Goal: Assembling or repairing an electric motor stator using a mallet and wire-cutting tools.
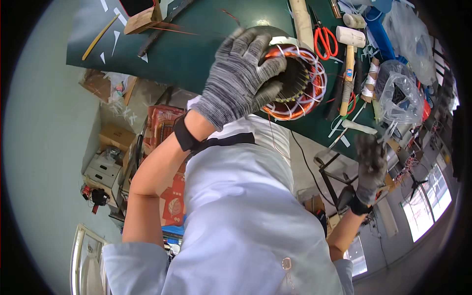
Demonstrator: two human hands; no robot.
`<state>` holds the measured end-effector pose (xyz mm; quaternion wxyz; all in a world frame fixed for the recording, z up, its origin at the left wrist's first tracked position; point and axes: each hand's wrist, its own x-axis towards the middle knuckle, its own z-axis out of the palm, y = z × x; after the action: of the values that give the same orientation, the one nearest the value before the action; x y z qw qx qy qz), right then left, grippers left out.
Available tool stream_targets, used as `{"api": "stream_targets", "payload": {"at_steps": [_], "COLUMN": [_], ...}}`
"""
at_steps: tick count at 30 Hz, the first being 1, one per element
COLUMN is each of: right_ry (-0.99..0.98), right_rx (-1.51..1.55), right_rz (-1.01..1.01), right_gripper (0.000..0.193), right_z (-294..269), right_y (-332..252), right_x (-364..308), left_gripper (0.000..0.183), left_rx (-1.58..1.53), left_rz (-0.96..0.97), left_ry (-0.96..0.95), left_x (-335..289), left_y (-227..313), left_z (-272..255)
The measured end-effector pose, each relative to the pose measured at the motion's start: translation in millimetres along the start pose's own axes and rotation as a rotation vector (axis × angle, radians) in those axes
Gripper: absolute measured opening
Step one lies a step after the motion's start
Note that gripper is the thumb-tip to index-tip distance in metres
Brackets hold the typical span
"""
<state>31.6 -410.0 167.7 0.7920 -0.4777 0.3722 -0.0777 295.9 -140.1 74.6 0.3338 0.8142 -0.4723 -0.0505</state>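
A motor stator [316, 73] with copper windings laced in white cord lies on the green bench, its round bore facing me. My left hand [241, 69], in a grey knitted glove, grips its left side; some fingers reach over the outside and others lie at the bore's opening. From the windings a thin copper wire [272, 132] hangs down over the bench edge. My right hand [371, 160], in a darker glove, is off to the right by the bench edge, next to a clear plastic bag [398, 93]. Its fingers are smeared, and whether it holds anything is unclear.
On the green bench [167, 66] right of the stator lie red-handled scissors [324, 43], a white-headed mallet [350, 39] and a wrapped roll [369, 81]. At the left are a yellow strip [101, 37], a wooden block [142, 20] and a dark bar [164, 27].
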Motion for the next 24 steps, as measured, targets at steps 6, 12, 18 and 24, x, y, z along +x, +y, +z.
{"api": "stream_targets", "payload": {"at_steps": [6,12,18,24], "right_ry": [-0.111,-0.483,-0.546,-0.694], "right_rx": [-1.591,-2.482,-2.77,-2.975], "right_rz": [-0.414,0.027,-0.114,-0.173], "right_gripper": [0.043,0.023,0.022,0.027], "right_z": [106.3,211.1,207.2,218.9], "right_y": [-9.4,-7.1,7.7,8.2], "right_x": [-10.4,44.6,65.4,58.7], "left_gripper": [0.044,0.041,0.04,0.038], "left_rx": [-0.32,-0.416,-0.383,-0.435], "left_rz": [-0.072,-0.051,-0.041,-0.011], "left_ry": [0.017,-0.012,-0.162,-0.18], "left_x": [-6.4,-5.2,-5.8,-2.8], "left_y": [-11.1,-21.1,-23.8,-22.4], "left_z": [26.5,24.6,22.1,21.4]}}
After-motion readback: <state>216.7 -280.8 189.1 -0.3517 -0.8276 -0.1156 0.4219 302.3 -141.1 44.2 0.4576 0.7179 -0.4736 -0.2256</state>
